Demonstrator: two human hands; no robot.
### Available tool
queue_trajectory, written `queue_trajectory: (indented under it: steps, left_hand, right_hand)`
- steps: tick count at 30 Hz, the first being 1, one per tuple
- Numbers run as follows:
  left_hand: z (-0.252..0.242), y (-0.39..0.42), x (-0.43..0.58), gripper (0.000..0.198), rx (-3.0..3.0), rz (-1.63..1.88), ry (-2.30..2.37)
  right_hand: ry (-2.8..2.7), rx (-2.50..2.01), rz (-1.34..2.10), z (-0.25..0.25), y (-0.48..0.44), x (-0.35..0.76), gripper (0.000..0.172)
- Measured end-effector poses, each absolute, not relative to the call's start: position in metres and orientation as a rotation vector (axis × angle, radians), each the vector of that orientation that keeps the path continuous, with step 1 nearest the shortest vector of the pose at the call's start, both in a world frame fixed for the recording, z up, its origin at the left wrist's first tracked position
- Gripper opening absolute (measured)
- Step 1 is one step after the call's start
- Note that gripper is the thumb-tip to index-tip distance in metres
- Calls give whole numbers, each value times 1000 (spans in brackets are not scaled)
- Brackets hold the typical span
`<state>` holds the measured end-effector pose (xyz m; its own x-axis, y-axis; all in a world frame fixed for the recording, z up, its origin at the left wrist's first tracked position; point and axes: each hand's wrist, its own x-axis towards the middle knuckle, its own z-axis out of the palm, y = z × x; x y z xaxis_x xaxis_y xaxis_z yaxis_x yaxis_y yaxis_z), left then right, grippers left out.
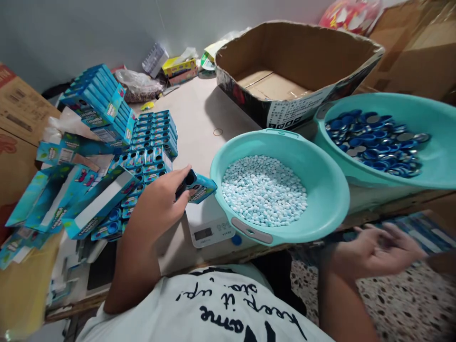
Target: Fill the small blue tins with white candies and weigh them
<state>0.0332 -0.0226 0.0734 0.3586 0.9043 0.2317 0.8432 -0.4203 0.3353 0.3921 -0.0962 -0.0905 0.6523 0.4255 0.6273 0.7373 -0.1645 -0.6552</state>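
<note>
My left hand is closed round a small blue printed candy box, with the dark round opening at its end facing up. The box touches or nearly touches the left rim of a turquoise basin holding many pale blue and white candies. Under the box and the basin's edge is a white digital scale. My right hand is low on the right, past the table edge, blurred, with half-curled fingers; whether anything lies in it is unclear.
Many similar blue boxes stand in rows and stacks at left, beside opened blue cartons. A second turquoise basin holds blue and silver caps. Behind stands a large open cardboard box. More blue packages lie below at right.
</note>
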Motion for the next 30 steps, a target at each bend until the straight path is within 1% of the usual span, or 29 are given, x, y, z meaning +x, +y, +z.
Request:
queue_trajectory:
  steps: [1,3,5,8,10,12,14,16,18,20,23,25,26,28,30]
  left_hand:
    - [73,-23,31,50,2438,578,1587]
    - [77,-24,25,49,2425,558,1561]
    - [82,-25,18,49,2427,534,1548]
    - [81,-22,16,47,2439,468,1523]
    - [73,-18,22,46,2439,397,1472]
    - [60,-13,31,45,2418,313,1402]
    - [46,-9,39,48,2375,253,1324]
    - [33,-9,43,54,2342,272,1290]
    - [25,-13,42,60,2357,425,1305]
    - [23,-20,38,60,2387,710,1310]
    - [24,-31,30,48,2278,1205,1287]
    - [25,-36,26,39,2155,1371,1310]
    - [25,-37,24,35,2113,1403,1329]
    - [26,-38,19,30,2066,1430,1365]
    - [26,-39,13,26,2030,1469,1393]
  right_hand:
    - [-834,-1647,-505,-76,-95,393,38]
    - [-909,-1432,-673,-45,-94,391,25]
    - [-1310,-1382,-585,-18,-93,381,24]
    - [-1808,-1300,-338,1,-90,355,32]
    - [-1891,-1339,-252,2,-87,338,26]
    - [-1844,-1486,-175,-2,-85,327,20]
    - [-1793,-1672,-61,-5,-85,326,21]
    - [-1826,-1818,98,-5,-85,331,28]
    - [-1927,-1892,291,-1,-81,339,37]
    - [-2061,-1917,482,8,-68,346,45]
    - [-2293,-1923,674,29,-31,342,51]
    - [-2420,-1925,756,44,-1,327,54]
    - [-2442,-1947,753,49,14,317,54]
    - [-2482,-1998,610,53,38,298,50]
    - [-2523,-2011,520,47,52,284,52]
